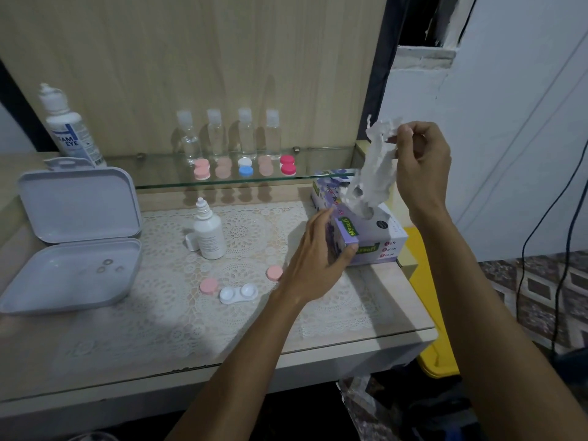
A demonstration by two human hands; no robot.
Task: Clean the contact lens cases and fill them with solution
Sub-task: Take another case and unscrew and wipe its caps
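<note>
At the far left of the frame an open grey storage box (74, 240) lies on the lace-covered table (152, 316), a large solution bottle (68, 125) standing behind it at upper left. Toward the centre, a small dropper bottle (208, 232) stands uncapped, and below it an open white lens case (238, 294) rests with its two pink caps (208, 286) off and set apart on either side. More capped cases line the glass shelf (159, 178) beneath four clear bottles. Right of centre, the left hand (318, 253) grips the tissue box (366, 230), fingers curled around its near end, while the right hand (420, 163), upper right, pinches a tissue (374, 176) drawn partly from the slot. The wiping step appears under way; next, the tissue must come free and travel to the open case's wells.
</note>
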